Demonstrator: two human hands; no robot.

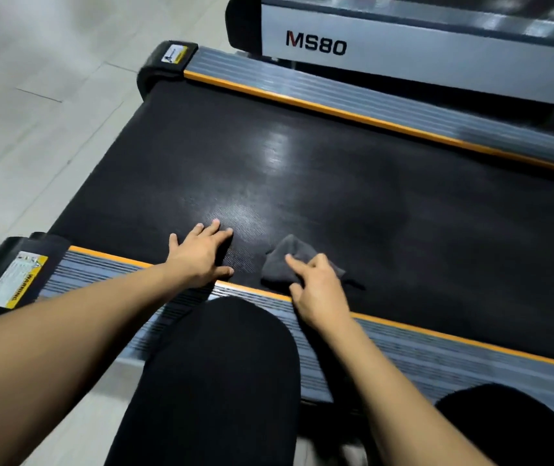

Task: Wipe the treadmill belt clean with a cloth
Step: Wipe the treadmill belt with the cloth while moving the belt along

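Note:
The black treadmill belt [319, 183] runs diagonally through the view, with glare patches near its middle. A dark grey cloth [282, 260] lies crumpled on the belt close to the near edge. My right hand [316, 287] rests on the cloth's near side, fingers curled over it with the index finger stretched out. My left hand [201, 253] lies flat on the belt just left of the cloth, fingers spread, holding nothing.
Grey ribbed side rails with orange trim border the belt, the near rail [420, 358] and the far rail [369, 105]. Black end caps with warning labels [16, 280] sit at the left. A second treadmill marked MS80 [316, 45] stands behind. My knees in black [218, 381] are near the rail.

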